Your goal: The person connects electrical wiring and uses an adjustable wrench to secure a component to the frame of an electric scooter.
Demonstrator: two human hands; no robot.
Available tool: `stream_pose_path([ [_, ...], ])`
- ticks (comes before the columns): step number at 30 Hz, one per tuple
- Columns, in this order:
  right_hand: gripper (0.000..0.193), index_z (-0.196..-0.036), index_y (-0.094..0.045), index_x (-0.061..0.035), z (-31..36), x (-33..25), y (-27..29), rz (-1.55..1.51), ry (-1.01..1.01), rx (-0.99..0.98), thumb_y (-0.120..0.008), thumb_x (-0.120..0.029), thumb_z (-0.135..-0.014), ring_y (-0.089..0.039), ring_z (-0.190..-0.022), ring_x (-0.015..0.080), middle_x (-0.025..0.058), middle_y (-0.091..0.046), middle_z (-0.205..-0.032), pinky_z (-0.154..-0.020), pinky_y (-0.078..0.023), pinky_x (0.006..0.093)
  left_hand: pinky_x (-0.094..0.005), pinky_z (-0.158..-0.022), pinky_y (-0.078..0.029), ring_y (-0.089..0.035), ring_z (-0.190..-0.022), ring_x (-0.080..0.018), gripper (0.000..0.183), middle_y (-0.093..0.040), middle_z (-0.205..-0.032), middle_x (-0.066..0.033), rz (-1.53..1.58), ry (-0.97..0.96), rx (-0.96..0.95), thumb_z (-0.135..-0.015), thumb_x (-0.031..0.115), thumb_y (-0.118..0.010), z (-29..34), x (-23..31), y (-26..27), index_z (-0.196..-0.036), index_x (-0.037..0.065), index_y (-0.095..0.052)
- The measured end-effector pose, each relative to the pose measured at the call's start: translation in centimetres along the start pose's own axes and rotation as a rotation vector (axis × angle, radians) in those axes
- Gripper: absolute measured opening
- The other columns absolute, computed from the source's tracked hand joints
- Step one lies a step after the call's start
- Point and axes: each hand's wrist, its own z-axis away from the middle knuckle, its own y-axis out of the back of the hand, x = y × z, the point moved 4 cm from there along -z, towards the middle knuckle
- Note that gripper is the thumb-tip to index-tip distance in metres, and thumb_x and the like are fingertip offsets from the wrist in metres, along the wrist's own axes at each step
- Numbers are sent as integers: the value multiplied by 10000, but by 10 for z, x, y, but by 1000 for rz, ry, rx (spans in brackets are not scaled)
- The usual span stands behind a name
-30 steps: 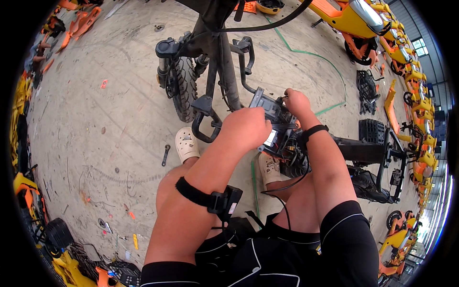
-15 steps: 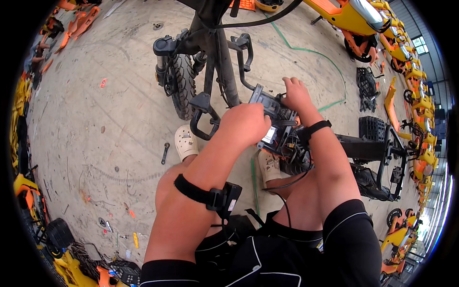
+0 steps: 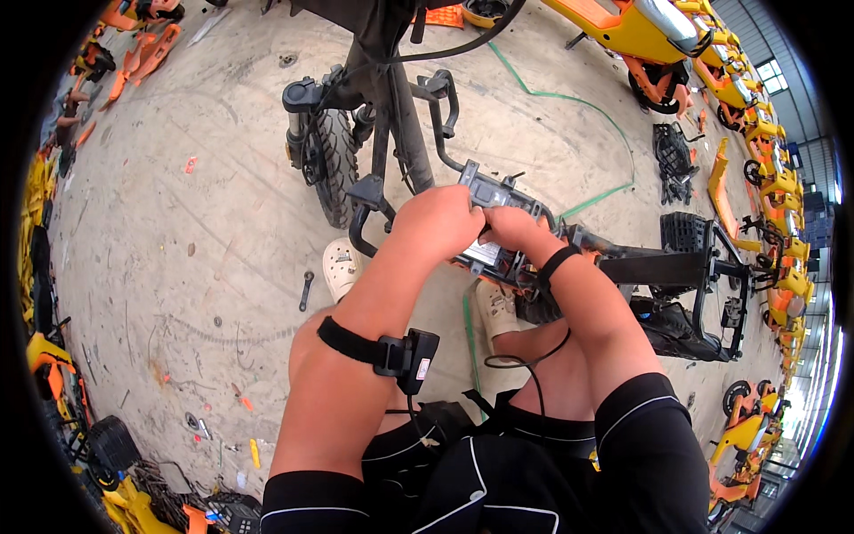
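A stripped black scooter frame (image 3: 405,133) stands in front of me, with a grey metal tray (image 3: 494,191) of electrical parts and wires in its middle. My left hand (image 3: 440,222) is closed over the tray's left side, fingers curled. Right against it, my right hand (image 3: 514,229) is closed too, its fingertips meeting the left hand's. A small dark piece shows between them; its kind is hidden by the fingers. Just below the hands sits a box with a white label (image 3: 483,253). Wires run beside it, under my right wrist.
The front wheel (image 3: 336,165) stands beyond my left hand, and the bare rear frame (image 3: 703,276) extends right. A wrench (image 3: 307,291) lies on the floor by my left shoe (image 3: 341,267). Yellow scooters (image 3: 623,40) line the right side; loose parts and debris lie at left.
My right hand has come down and left from the tray's far right side to meet my left hand. The left hand has stayed at the tray, still closed. The view has shifted slightly.
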Motion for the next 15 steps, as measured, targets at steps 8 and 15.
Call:
stream_pose_path([
  [8,441,-1063,-584,39,4,-3,84,-388,-162,376,-787,-269,-822,-659,-989,447,274,-684,-1019,-847,-524,473,-456,-860,-551,-699,-962,-360,305,-729,-991,-180,27,2,45,-923,285,-573,7,4,12,-1042,37,-704],
  [15,580,-942,-693,92,5,88,86,-653,-677,505,-819,-437,-742,-717,-849,386,259,-719,-856,-759,-550,438,-451,-820,-557,-718,-872,-336,287,-735,-918,-163,20,-8,37,-930,285,-570,4,4,7,-1000,37,-696],
])
